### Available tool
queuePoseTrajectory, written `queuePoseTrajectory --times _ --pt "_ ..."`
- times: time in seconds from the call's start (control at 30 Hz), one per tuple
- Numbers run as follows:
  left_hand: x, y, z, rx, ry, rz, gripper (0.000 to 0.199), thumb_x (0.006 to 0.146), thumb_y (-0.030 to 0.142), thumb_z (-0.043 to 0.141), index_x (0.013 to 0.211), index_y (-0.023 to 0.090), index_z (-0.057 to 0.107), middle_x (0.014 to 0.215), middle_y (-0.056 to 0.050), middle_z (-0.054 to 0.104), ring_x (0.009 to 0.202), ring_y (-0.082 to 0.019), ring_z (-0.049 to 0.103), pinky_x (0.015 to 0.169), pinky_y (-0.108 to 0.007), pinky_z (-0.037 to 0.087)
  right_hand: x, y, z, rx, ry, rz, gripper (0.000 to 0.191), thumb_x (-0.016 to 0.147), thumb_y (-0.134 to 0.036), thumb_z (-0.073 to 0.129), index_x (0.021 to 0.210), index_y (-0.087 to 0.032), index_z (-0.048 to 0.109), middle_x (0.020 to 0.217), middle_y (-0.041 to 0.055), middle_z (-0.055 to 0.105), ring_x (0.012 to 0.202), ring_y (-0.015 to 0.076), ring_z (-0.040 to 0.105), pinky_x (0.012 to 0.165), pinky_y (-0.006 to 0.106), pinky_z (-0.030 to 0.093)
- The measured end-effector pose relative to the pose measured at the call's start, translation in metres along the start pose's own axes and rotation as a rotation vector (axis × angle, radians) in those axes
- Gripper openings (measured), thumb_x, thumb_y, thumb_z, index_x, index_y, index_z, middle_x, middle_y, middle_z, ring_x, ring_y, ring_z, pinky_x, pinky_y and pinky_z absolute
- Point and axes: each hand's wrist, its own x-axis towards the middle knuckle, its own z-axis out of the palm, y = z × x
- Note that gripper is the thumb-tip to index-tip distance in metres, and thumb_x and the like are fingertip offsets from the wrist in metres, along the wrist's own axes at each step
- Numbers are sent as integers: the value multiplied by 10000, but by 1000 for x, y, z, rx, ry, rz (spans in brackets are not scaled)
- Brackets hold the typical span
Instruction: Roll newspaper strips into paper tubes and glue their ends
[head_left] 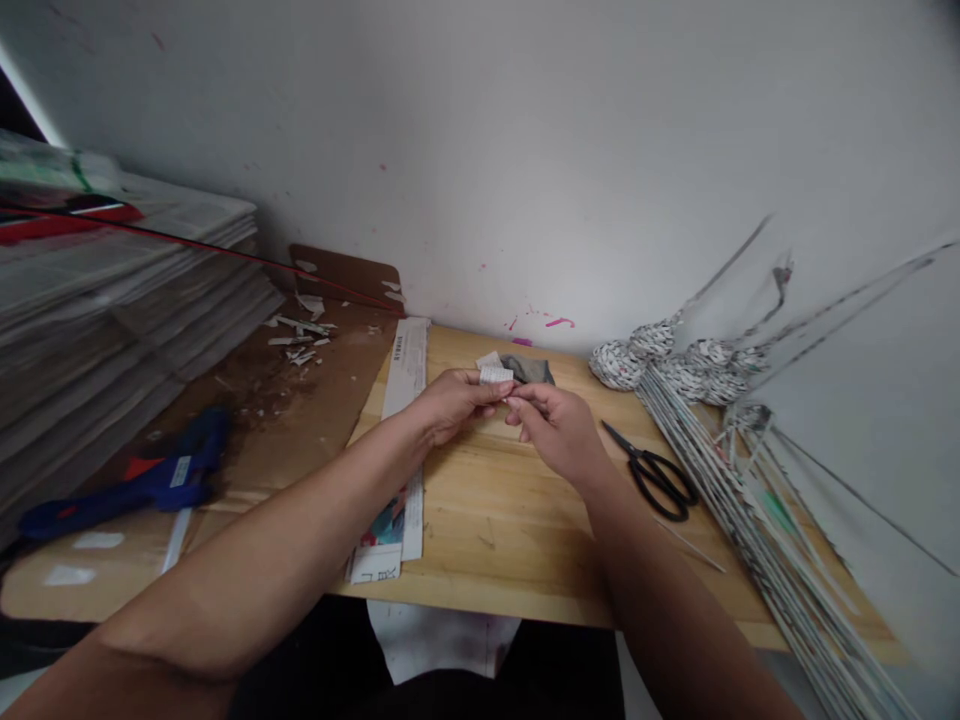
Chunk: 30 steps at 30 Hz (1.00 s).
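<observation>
My left hand (pixel 452 405) is above the middle of the wooden table, its thumb and fingers closed on a small strip of printed paper (pixel 496 374). Close against it, my right hand (pixel 561 428) is pinched, its fingertips meeting the left thumb at the paper's edge. What lies between the right fingertips is too small to make out. Behind the hands rests a crumpled grey cloth (pixel 534 367). Black-handled scissors (pixel 654 474) lie to the right of my right hand, and newspaper strips (pixel 407 375) lie flat beyond my left wrist.
At left, a tall newspaper stack (pixel 150 270) stands beside cardboard (pixel 300 400) bearing paper scraps and a blue glue gun (pixel 180 470). Rolled paper sticks (pixel 720 480) cover the table's right side. Woven paper balls (pixel 616 365) with long protruding ends sit against the wall.
</observation>
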Motion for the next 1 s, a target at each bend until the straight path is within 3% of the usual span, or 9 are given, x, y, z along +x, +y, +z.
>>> queuePoseTrajectory --times 0.13,0.2,0.5,0.7,0.87,1.0 --pt "1 0 2 -28 77 30 261 539 257 886 709 109 757 698 -56 701 609 -80 547 585 -200 399 -1 -1 3 -199 114 -80 142 845 -305 642 942 -209 679 862 32 742 740 166 678 685 271 484" --pt "1 1 3 -29 110 39 230 565 233 873 722 109 760 709 -55 708 589 -67 541 582 -189 409 -2 -2 4 -318 154 -116 126 852 -300 636 930 -213 683 866 31 742 743 170 671 695 276 464" --pt "3 1 1 -134 109 -34 104 679 118 806 741 76 733 725 -68 709 571 -55 597 542 -138 471 0 0 1 -333 -7 -94 289 967 -338 456 801 -201 648 638 -1 675 594 134 606 613 242 395" --pt "5 2 -2 -137 167 -25 20 764 71 724 746 63 720 685 -68 702 489 -36 562 474 -114 456 -1 0 2 -507 -26 -174 220 952 -345 493 953 -199 657 808 43 714 705 173 630 639 264 377" --pt "5 4 -1 -144 149 -57 20 779 66 707 770 68 725 718 -78 717 504 -46 592 509 -121 495 -1 2 2 -402 -90 -117 285 978 -309 419 844 -183 637 683 23 677 636 147 617 627 253 391" --pt "5 6 -3 -116 115 -57 27 764 68 721 738 65 720 717 -76 715 484 -40 575 493 -121 485 1 6 -2 -137 -234 42 419 997 -428 338 905 -179 662 606 4 651 540 131 603 582 247 427"
